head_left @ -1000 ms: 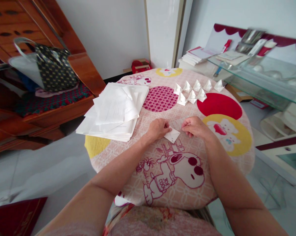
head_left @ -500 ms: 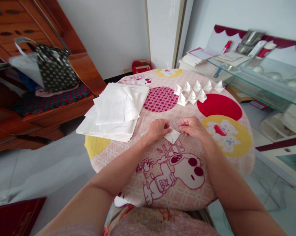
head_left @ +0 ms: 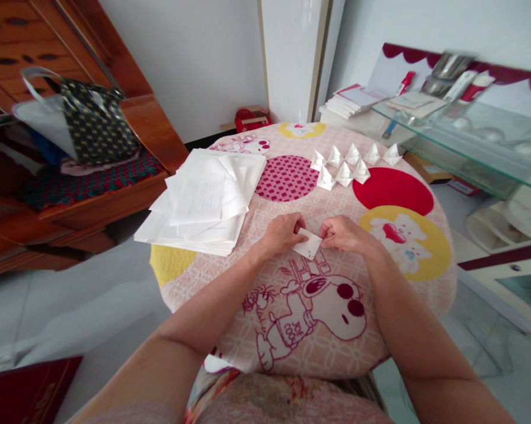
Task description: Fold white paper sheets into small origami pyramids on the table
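A small folded white paper (head_left: 308, 246), roughly diamond-shaped, is between my hands just above the patterned tablecloth (head_left: 265, 235). My left hand (head_left: 284, 231) pinches its left corner between thumb and fingers. At the right corner, the closed fingertips of my right hand (head_left: 339, 232) grip the paper's edge. Several folded white paper pieces with pointed peaks (head_left: 344, 173) stand in two rows beyond my right hand. Left of my left hand lies a stack of white paper sheets (head_left: 199, 200), some with faint printing.
A glass shelf (head_left: 473, 147) with containers stands right of the round table. Behind it are stacked papers or booklets (head_left: 347, 103). A wooden chair (head_left: 146, 129) at the left holds a black patterned bag (head_left: 98, 121). A red item (head_left: 251, 119) sits by the wall.
My right hand has moved slightly left and its fingertips have closed onto the paper's right corner. My left hand keeps its pinch. The view has shifted a little.
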### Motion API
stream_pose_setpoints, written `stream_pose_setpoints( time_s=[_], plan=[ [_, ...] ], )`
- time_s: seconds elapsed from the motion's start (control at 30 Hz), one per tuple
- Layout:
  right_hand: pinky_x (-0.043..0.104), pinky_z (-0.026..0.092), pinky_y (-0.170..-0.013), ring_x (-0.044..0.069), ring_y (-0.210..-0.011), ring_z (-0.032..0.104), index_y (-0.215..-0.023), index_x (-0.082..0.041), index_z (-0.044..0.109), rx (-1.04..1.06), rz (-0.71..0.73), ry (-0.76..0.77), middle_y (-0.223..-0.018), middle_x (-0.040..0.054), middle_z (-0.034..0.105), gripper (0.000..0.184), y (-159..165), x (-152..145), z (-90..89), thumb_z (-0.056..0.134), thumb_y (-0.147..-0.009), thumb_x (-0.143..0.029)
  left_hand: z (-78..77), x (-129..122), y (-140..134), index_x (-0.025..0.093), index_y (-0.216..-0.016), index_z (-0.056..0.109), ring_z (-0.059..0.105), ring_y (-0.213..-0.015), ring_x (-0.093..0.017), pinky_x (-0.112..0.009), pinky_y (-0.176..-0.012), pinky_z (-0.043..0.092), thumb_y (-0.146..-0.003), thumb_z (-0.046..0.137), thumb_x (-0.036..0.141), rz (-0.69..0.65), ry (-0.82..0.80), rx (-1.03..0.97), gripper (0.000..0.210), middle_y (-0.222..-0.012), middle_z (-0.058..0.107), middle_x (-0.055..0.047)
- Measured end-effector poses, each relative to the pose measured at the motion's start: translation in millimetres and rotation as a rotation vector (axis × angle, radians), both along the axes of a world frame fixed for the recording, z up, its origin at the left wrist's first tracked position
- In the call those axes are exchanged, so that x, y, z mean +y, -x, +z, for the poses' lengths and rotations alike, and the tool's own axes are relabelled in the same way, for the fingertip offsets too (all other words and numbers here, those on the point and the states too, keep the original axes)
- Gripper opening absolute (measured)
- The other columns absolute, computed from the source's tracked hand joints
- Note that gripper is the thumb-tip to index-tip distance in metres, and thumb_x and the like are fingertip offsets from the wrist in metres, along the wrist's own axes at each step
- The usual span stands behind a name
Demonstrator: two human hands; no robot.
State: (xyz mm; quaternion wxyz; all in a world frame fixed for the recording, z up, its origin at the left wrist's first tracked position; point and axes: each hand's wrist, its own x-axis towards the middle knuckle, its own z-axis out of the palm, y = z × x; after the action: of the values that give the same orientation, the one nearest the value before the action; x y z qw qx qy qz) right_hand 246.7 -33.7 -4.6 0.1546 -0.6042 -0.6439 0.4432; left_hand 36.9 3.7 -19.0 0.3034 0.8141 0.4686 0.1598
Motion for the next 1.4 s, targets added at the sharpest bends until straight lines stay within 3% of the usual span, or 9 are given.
stream_pose_setpoints(
  time_s=[0.1,0.2,0.33,0.5,0.7,0.9,1.2,1.4],
  plan=[
    [0.020,0.038,-0.042,0.010,-0.041,0.051,-0.071,-0.018,0.063,0.097,-0.006,0.040,-0.049,-0.0055,0.058,0.013,-3,0,0.5,0.075,-0.065,-0.017,1.4,3,4,0.017,-0.079,0.066,0.053,-0.068,-0.012,-0.026,-0.066,0.039,-0.069,0.080,0.020,0.008,0.002,-0.089,0.017,-0.074,0.060,0.003],
    [0.021,0.039,-0.044,0.011,-0.044,0.054,-0.070,-0.017,0.065,0.197,-0.019,0.025,-0.053,-0.0020,0.063,0.015,-5,0,1.5,0.077,-0.067,-0.025,0.3,6,7,0.016,-0.075,0.063,0.050,-0.063,-0.009,-0.024,-0.061,0.038,-0.069,0.078,0.020,-0.032,0.140,-0.272,0.017,-0.068,0.057,0.004],
    [0.022,0.040,-0.048,0.011,-0.050,0.056,-0.072,-0.016,0.070,0.325,-0.027,-0.092,-0.058,0.0000,0.065,0.020,-4,-1,9.4,0.077,-0.069,-0.035,2.3,8,10,0.015,-0.076,0.059,0.048,-0.058,-0.007,-0.021,-0.055,0.036,-0.069,0.082,0.025,-0.018,0.346,-0.592,0.026,-0.063,0.054,0.006],
    [0.026,0.048,-0.057,0.013,-0.059,0.058,-0.073,-0.017,0.073,0.454,-0.149,-0.250,-0.065,0.0014,0.068,0.021,5,-6,22.7,0.077,-0.068,-0.038,18.3,2,13,0.016,-0.079,0.057,0.055,-0.062,-0.008,-0.021,-0.057,0.041,-0.064,0.090,0.037,-0.013,0.426,-0.824,0.042,-0.069,0.060,0.003],
    [0.028,0.049,-0.061,0.016,-0.063,0.061,-0.069,-0.019,0.075,0.535,-0.222,-0.332,-0.067,0.0029,0.070,0.020,12,-12,24.9,0.077,-0.069,-0.039,30.7,-5,14,0.017,-0.078,0.056,0.056,-0.062,-0.008,-0.022,-0.058,0.043,-0.062,0.092,0.042,-0.015,0.431,-0.907,0.046,-0.071,0.061,0.003],
    [0.028,0.048,-0.061,0.016,-0.064,0.058,-0.073,-0.020,0.078,0.512,-0.247,-0.369,-0.069,0.0019,0.069,0.019,10,-12,17.0,0.077,-0.071,-0.039,31.8,-6,13,0.018,-0.077,0.055,0.055,-0.062,-0.008,-0.023,-0.058,0.045,-0.061,0.091,0.044,0.001,0.427,-0.889,0.048,-0.070,0.059,0.003],
    [0.027,0.047,-0.059,0.015,-0.063,0.057,-0.071,-0.020,0.076,0.494,-0.221,-0.373,-0.068,0.0021,0.068,0.021,9,-13,15.5,0.075,-0.075,-0.041,30.9,-8,10,0.018,-0.076,0.056,0.056,-0.060,-0.008,-0.022,-0.056,0.043,-0.063,0.090,0.034,0.079,0.546,-0.901,0.039,-0.068,0.061,0.002],
    [0.026,0.045,-0.057,0.014,-0.061,0.055,-0.066,-0.019,0.071,0.530,-0.251,-0.360,-0.064,0.0008,0.064,0.026,12,-12,13.9,0.075,-0.078,-0.042,31.2,-9,8,0.017,-0.075,0.056,0.056,-0.061,-0.008,-0.021,-0.057,0.044,-0.062,0.090,0.035,0.115,0.483,-0.906,0.041,-0.068,0.061,0.003]
  ],
)
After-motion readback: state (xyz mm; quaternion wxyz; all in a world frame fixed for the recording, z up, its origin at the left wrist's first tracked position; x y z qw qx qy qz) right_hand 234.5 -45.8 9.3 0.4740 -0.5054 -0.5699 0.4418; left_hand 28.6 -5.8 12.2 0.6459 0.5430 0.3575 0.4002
